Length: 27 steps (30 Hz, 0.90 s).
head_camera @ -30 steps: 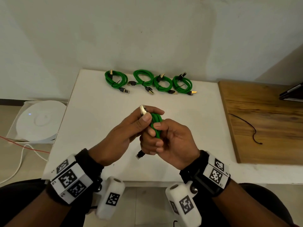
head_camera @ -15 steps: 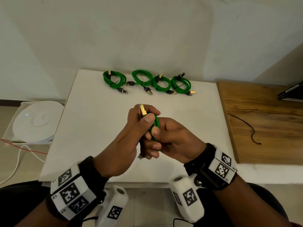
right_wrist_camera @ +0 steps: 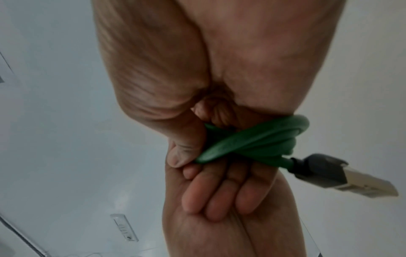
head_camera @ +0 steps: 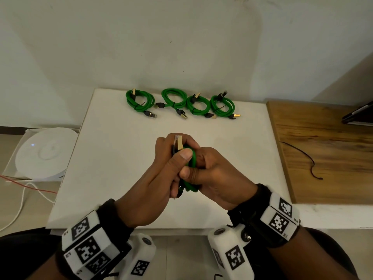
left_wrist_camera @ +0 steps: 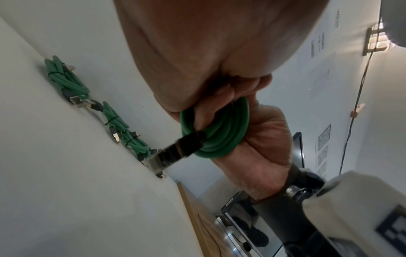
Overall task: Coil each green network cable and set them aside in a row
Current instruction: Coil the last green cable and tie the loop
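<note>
Both hands hold one small coil of green network cable (head_camera: 193,158) above the middle of the white table (head_camera: 113,158). My left hand (head_camera: 177,156) grips the coil's top, its thumb pressed on the loops just under the gold plug (head_camera: 179,142), which sticks upward. My right hand (head_camera: 191,171) curls round the coil from the right. In the left wrist view the coil (left_wrist_camera: 222,137) sits in the right palm, its other dark plug (left_wrist_camera: 173,154) jutting out. The right wrist view shows the loops (right_wrist_camera: 252,139) and that plug (right_wrist_camera: 342,175). Several coiled green cables (head_camera: 198,106) lie in a row at the table's far edge.
A wooden board (head_camera: 327,168) adjoins the table on the right, with a thin black wire (head_camera: 302,156) on it and a dark flat object (head_camera: 359,116) at its far end. On the floor at left sit a round white device (head_camera: 44,152) and loose cords (head_camera: 20,199).
The hands have closed in on the coil and turned it. The gold plug now points upward, and the left thumb has slid onto the loops.
</note>
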Tool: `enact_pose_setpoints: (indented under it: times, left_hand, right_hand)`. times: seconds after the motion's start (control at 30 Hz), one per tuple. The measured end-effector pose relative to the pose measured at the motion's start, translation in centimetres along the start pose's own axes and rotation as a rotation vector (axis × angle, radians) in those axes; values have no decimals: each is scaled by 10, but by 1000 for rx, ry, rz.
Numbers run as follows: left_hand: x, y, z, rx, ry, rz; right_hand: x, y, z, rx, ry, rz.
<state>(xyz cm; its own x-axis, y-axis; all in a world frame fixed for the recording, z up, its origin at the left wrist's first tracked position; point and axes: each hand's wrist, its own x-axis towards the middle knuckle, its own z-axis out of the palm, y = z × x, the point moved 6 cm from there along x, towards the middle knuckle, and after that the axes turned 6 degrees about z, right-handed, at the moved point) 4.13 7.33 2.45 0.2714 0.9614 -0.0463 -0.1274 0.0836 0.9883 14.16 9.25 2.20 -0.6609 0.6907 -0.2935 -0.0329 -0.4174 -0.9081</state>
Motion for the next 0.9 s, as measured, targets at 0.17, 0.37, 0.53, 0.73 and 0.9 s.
enact_pose_setpoints:
  times: [0.17,0.37,0.53,0.73,0.9]
  left_hand:
    - [2,-4,-1,-2,19,-21]
    - [6,-1,-12,34,33,64]
    - [10,-16,-24,44,48,7]
    - [15,-25,-34,-91,142,-96]
    - [17,-27,-43,-394,255,-210]
  right_hand:
    - [0,2,-1,59,41,2]
    - [-2,5,-18,120,204,-18]
    - [1,8,-27,-9,267,-36]
    - [7,12,-18,-195,285,-107]
    - [12,16,-18,-70,336,-102]
